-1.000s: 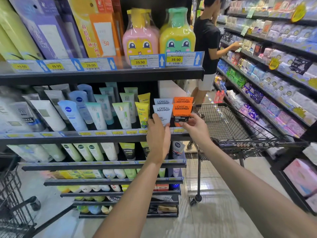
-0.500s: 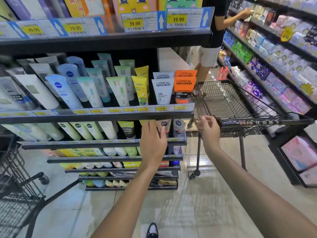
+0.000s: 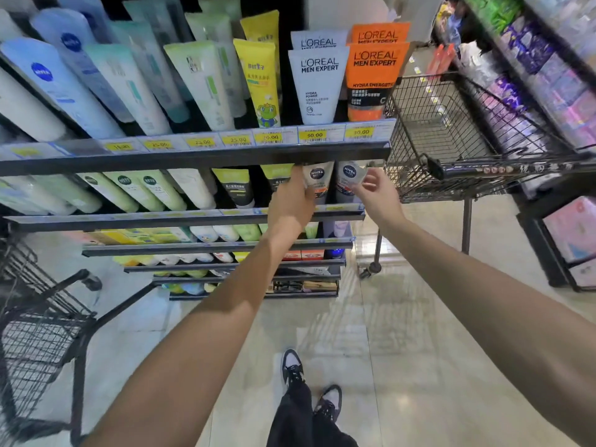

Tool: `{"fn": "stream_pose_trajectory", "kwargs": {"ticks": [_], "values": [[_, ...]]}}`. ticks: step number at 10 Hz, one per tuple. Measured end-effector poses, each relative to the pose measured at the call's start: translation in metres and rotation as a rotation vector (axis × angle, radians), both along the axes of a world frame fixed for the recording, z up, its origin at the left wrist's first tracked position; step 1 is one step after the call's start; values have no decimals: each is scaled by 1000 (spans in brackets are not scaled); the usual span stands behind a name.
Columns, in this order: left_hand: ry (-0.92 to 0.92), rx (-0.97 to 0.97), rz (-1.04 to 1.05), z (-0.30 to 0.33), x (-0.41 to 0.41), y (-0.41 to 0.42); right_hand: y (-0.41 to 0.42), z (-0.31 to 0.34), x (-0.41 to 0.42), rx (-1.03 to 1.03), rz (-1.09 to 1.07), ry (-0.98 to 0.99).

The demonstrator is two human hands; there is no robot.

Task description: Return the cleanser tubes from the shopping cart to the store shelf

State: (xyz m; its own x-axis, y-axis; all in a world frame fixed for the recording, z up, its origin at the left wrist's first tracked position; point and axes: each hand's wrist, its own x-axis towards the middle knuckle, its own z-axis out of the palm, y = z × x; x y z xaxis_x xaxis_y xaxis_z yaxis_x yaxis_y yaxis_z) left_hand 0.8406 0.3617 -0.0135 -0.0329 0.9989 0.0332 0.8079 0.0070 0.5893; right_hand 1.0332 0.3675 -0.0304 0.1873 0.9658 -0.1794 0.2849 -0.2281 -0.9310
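On the shelf stand a white L'Oreal cleanser tube and an orange one, each with a second tube behind it. One shelf lower stand two Nivea Men tubes. My left hand grips the left Nivea tube at its left side. My right hand pinches the right edge of the right Nivea tube. The shopping cart stands to the right of the shelf; no tubes show in its wire basket.
Rows of other cleanser tubes fill both shelves to the left. A second black cart stands at lower left. Another shelf unit with packaged goods lines the right side of the aisle. My shoes are on the tiled floor.
Both hands let go of the L'Oreal tubes on the upper shelf and dropped to the shelf below, where they now hold the two Nivea tubes. The view tilted downward.
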Motion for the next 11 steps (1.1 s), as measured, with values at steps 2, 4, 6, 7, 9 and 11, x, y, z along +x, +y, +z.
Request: {"fn": "stream_pose_trajectory", "kwargs": {"ticks": [2, 4, 6, 7, 9, 11], "values": [[60, 17, -22, -1, -9, 21, 12, -4, -1, 33, 45, -30], [120, -60, -46, 4, -11, 30, 16, 3, 14, -36, 143, -41], [118, -95, -87, 9, -11, 29, 18, 7, 18, -74, 213, 9], [162, -64, -78, 14, -9, 29, 15, 9, 18, -80, 200, 51], [99, -51, -30, 19, -7, 18, 1, 6, 17, -56, 95, 50], [-84, 135, -18, 21, -33, -30, -43, -1, -2, 58, -68, -107]]}}
